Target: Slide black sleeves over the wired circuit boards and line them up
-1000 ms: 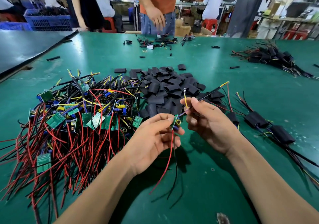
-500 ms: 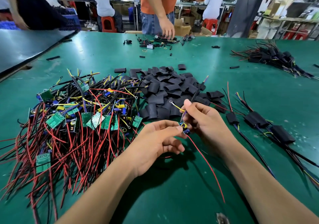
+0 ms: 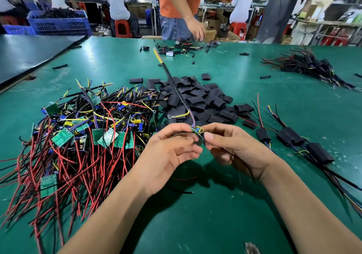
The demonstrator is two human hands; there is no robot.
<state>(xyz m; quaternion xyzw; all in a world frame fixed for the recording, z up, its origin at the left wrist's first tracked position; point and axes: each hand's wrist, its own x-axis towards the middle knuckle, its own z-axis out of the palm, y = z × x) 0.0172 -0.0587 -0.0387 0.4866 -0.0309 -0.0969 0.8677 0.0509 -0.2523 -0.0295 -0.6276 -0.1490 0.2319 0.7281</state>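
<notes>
Circuit board point(image 3: 198, 136), green and wired, is being held above the table point(image 3: 215, 218), just in front of the pile of black sleeves point(image 3: 199, 99) and between the two hands. The left hand point(image 3: 168, 152) is pinching the board's near left edge between thumb and forefinger, the other fingers curling loosely beneath. The right hand point(image 3: 235, 148) is pinching the board's right side, thumb on top, with thin black leads point(image 3: 242, 162) trailing across its palm. Both grips are closing on the board alone; neither hand is carrying a sleeve at this moment. A stiff black cable point(image 3: 176, 89) is standing up and away from the board over the sleeve pile, and a yellow ring-terminal wire point(image 3: 179, 115) is looping out to the left. In my judgement the board is being oriented and its leads sorted ahead of sleeving. To do this well, the loose leads should be gathered into one bundle so a sleeve can pass over them without snagging the ring terminal, and the board should be gripped by its edges, not its components. One hand will need freeing for a sleeve. Unsleeved boards point(image 3: 82, 136) are lying heaped at left; the finished sleeved boards point(image 3: 290, 136) are lying in a row at right, which is setting the alignment to match.
</notes>
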